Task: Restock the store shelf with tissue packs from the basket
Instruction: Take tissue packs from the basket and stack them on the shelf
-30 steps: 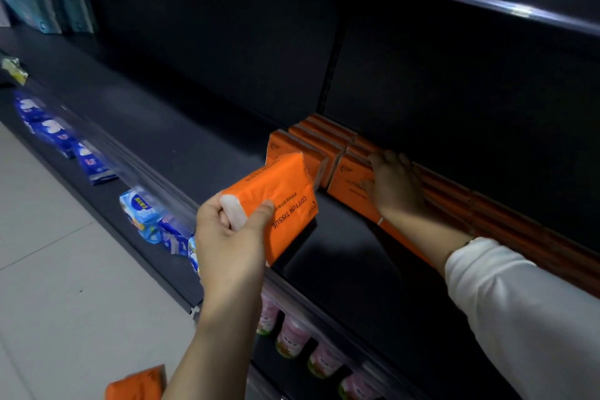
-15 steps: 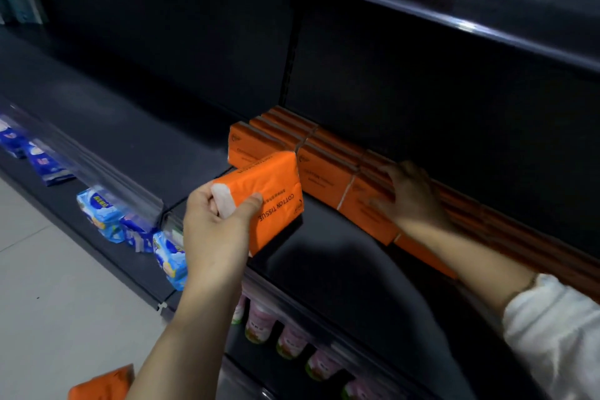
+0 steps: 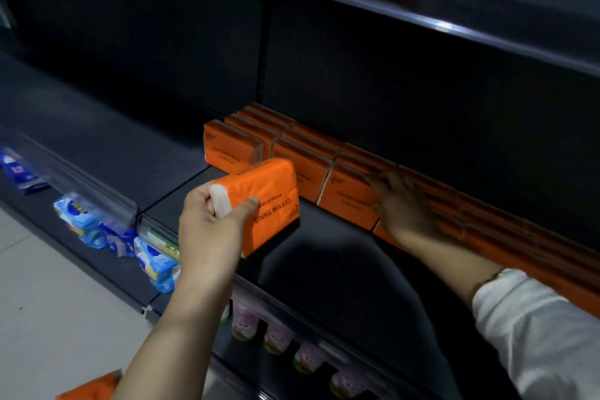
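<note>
In the centre of the frame the left hand (image 3: 211, 224) grips an orange tissue pack (image 3: 271, 204) by its near end, fingers (image 3: 202, 195) and thumb clenched round the white end flap. The pack is tilted and held above the front part of the dark shelf (image 3: 341, 269); its printed face reads "COTTON TISSUE".

Right of centre the right hand (image 3: 402, 208), coming out of a white sleeve (image 3: 535, 334), lies on the row of orange tissue packs (image 3: 233, 146) standing on edge along the back of the shelf. Its fingers (image 3: 378, 180) are stretched out flat over the top edge of one pack and grasp nothing.

On the lower shelf at the left lie blue packets (image 3: 81, 221). Pink-capped containers (image 3: 276, 338) stand at the lower centre. Another orange pack (image 3: 91, 388) shows at the bottom left edge, over the pale tiled floor (image 3: 48, 318).
</note>
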The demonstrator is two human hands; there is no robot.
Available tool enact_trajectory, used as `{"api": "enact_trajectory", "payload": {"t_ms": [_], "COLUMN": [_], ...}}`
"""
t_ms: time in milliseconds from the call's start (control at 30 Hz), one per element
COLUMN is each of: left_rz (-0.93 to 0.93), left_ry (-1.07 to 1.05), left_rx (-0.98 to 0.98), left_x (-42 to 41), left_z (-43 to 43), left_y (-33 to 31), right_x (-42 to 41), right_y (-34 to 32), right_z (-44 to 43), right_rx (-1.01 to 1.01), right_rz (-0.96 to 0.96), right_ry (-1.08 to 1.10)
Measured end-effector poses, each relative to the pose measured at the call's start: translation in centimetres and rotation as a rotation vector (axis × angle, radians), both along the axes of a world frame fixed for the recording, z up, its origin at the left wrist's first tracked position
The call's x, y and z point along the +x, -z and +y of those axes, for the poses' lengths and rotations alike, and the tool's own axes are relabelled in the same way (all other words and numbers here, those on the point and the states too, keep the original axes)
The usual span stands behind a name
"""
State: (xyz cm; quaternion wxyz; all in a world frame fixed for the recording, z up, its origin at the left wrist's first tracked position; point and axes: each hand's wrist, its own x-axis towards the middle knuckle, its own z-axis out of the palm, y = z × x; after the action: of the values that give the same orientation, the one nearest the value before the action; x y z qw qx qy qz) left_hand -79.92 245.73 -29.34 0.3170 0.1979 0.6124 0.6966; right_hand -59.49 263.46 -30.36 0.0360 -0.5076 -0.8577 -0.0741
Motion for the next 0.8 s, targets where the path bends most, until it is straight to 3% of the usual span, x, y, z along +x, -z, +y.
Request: {"api": "enact_trajectory", "payload": {"t_ms": [267, 467, 800], "left_rz": [0.015, 0.034, 0.027], "left_ry": [0.020, 0.040, 0.066], "left_rx": [-0.013, -0.019, -0.024], "left_x": [0.4, 1.1, 0.9], "left_z": [0.2, 0.4, 0.1], "left_y": [0.0, 0.1, 0.0], "right_x": [1.9, 5.2, 4.4], "right_y": [-0.4, -0.7, -1.0], "right_z": [-2.8, -2.7, -2.3], "right_rx": [0.083, -0.012, -0.030], "right_rz": [0.064, -0.006, 0.051], "right_ry": [-0.086, 0.128, 0.167]}}
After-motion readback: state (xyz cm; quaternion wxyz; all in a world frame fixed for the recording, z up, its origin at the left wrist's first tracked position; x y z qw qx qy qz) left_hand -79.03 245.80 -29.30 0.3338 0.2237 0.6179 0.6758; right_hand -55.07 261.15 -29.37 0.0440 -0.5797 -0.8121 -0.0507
